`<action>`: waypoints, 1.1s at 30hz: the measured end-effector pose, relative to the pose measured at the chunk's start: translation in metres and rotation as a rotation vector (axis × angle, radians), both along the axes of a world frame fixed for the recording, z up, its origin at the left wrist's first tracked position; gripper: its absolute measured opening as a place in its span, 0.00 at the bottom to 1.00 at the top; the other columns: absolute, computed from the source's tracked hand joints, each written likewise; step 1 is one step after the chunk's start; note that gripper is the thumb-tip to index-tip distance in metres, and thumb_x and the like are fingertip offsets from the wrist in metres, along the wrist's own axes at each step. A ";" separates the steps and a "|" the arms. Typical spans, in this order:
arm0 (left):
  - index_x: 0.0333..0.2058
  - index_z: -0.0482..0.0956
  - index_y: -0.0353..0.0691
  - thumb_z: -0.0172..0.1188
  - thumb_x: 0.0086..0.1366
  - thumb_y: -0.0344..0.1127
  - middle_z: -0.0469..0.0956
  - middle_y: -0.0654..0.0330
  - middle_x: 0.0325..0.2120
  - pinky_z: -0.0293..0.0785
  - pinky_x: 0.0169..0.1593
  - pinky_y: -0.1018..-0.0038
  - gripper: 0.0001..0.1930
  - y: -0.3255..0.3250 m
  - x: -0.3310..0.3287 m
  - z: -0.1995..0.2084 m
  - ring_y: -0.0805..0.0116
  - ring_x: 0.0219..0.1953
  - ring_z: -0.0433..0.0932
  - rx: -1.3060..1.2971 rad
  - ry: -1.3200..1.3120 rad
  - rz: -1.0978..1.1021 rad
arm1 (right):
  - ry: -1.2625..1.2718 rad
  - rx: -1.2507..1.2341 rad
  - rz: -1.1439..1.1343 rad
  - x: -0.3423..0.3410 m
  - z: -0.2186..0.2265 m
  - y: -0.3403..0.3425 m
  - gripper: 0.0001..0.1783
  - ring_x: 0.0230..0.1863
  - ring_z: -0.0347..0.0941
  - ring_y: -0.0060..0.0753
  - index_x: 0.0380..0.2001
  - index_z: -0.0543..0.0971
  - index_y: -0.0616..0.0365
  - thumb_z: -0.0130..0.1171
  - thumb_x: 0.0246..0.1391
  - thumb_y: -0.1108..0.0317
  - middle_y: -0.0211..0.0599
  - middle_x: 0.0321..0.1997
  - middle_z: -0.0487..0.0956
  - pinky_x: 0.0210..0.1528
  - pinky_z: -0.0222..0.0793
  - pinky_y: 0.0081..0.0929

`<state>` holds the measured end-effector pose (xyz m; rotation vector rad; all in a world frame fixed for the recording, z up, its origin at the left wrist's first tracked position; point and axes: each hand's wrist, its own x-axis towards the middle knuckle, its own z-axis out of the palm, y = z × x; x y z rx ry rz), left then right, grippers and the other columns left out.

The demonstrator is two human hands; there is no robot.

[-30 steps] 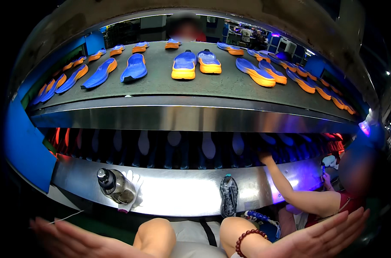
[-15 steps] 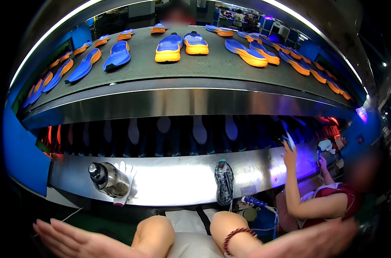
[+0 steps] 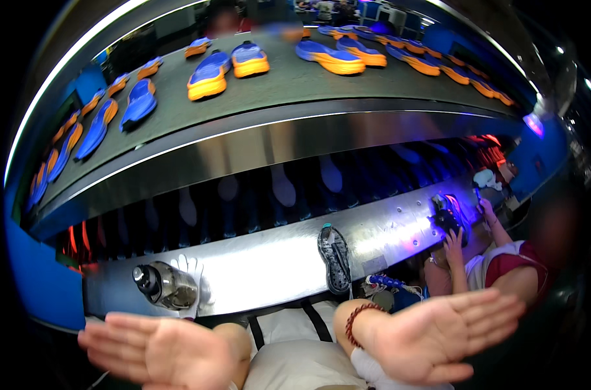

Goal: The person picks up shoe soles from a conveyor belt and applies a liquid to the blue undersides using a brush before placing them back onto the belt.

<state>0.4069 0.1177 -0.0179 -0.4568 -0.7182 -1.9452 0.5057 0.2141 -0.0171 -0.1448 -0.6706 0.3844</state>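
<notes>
My left hand (image 3: 169, 351) is held palm up at the lower left, fingers stretched outward, holding nothing. On the lower right my right hand (image 3: 442, 335) also lies palm up with its fingers extended and nothing in it. A dark red beaded bracelet (image 3: 357, 323) circles my right wrist. Beyond the hands runs a shiny metal ledge (image 3: 263, 270). On it a dark patterned shoe part (image 3: 334, 259), sole-shaped, lies lengthwise. A bottle (image 3: 169, 286) with a black cap lies left of it, partly over a white glove (image 3: 190, 270).
Blue and orange shoe soles (image 3: 208, 77) sit on a dark green conveyor belt (image 3: 269, 94). Below it, a dark slot holds several hanging soles (image 3: 282, 185). To the right, a co-worker's hand (image 3: 454, 246) touches a dark shoe (image 3: 446, 218) under purple light.
Both my hands have risen, turning palm up. The view has tilted and shifted, so the soles appear further left. The co-worker's near hand has come down to the dark shoe.
</notes>
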 end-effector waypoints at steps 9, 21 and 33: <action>0.61 0.38 0.35 0.27 0.65 0.50 0.38 0.48 0.63 0.27 0.65 0.64 0.33 -0.024 0.039 -0.239 0.57 0.65 0.37 -0.903 0.254 -0.797 | -1.000 0.306 1.170 -0.029 -0.195 -0.045 0.35 0.68 0.19 0.50 0.61 0.52 0.64 0.32 0.57 0.49 0.55 0.67 0.29 0.63 0.15 0.49; 0.61 0.41 0.37 0.29 0.63 0.54 0.40 0.48 0.63 0.29 0.63 0.58 0.34 -0.004 0.048 -0.239 0.53 0.64 0.42 -0.727 0.435 -0.866 | -0.942 0.475 1.127 -0.027 -0.227 -0.056 0.31 0.66 0.17 0.59 0.57 0.60 0.63 0.33 0.57 0.52 0.66 0.64 0.27 0.61 0.11 0.54; 0.62 0.44 0.39 0.31 0.61 0.57 0.43 0.48 0.62 0.32 0.62 0.51 0.36 0.011 0.035 -0.243 0.49 0.63 0.47 -0.695 0.505 -0.796 | -0.850 0.753 1.061 -0.029 -0.233 -0.037 0.29 0.68 0.22 0.54 0.55 0.64 0.59 0.39 0.54 0.53 0.60 0.66 0.33 0.63 0.13 0.49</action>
